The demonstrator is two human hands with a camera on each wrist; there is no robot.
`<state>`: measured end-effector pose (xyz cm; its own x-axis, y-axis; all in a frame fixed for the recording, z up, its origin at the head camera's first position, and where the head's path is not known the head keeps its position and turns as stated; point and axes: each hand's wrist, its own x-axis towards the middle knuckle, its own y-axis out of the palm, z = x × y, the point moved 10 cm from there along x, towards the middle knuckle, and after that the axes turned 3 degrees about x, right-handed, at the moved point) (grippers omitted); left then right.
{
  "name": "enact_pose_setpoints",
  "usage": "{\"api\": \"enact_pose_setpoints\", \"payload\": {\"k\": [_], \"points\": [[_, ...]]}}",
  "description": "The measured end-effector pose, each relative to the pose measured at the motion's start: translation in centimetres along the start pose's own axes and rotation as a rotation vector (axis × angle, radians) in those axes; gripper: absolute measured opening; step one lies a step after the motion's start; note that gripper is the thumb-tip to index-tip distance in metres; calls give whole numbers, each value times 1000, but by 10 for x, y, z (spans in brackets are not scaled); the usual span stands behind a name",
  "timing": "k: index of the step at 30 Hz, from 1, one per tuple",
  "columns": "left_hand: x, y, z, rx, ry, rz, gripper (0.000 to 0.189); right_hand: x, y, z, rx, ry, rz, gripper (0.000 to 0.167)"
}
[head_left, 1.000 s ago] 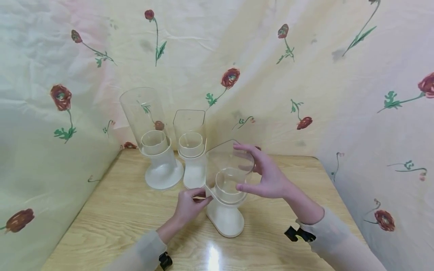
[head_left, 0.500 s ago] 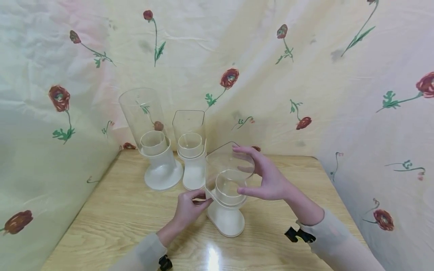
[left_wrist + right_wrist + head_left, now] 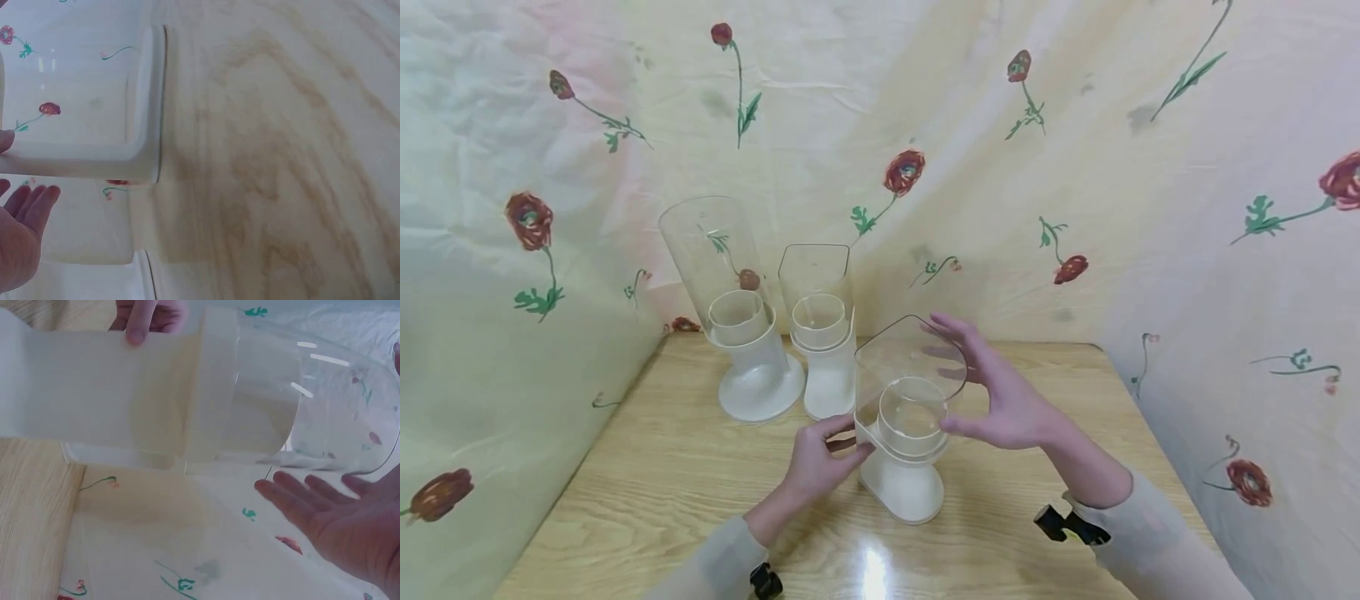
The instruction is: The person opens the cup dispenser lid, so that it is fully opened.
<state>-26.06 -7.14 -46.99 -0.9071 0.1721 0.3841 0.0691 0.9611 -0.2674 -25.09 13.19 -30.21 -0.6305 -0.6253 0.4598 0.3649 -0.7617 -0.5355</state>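
In the head view a clear container (image 3: pixel 910 354) tops a white pedestal stand (image 3: pixel 904 496) in the middle of the table, with a white ring inside its lower part. My left hand (image 3: pixel 820 462) holds the stand's left side just below the clear part, thumb in front. In the right wrist view its thumb lies on the white stem. My right hand (image 3: pixel 1007 396) is beside the clear wall, fingers extended and thumb apart from them. In the right wrist view the right fingers (image 3: pixel 287 500) lie close to the wall; contact is unclear. In the left wrist view a white edge (image 3: pixel 150 100) meets the left thumb.
Two similar stands are behind on the left: a tall one with a round base (image 3: pixel 762 392) and a shorter one (image 3: pixel 829 387). The shorter one is close to the held stand. Flowered cloth (image 3: pixel 820 150) surrounds the wooden table (image 3: pixel 685 492) at back and sides.
My right hand has shifted slightly right and its fingers have spread, the thumb sliding toward the container's right edge. The left hand keeps its hold; the stand has barely moved.
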Motion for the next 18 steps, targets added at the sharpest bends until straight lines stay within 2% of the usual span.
{"api": "enact_pose_setpoints", "payload": {"k": [3, 6, 14, 18], "points": [[1, 2, -1, -9, 3, 21, 31, -1, -2, 1, -31, 44, -40, 88], [0, 3, -1, -9, 0, 32, 27, -1, -2, -1, -14, 69, -66, 72], [-6, 5, -3, -38, -29, 48, 29, -1, -1, -2, 97, 45, -30, 64], [-5, 6, -8, -34, 10, 70, 38, -3, -5, -2, 72, 75, -62, 57]]}}
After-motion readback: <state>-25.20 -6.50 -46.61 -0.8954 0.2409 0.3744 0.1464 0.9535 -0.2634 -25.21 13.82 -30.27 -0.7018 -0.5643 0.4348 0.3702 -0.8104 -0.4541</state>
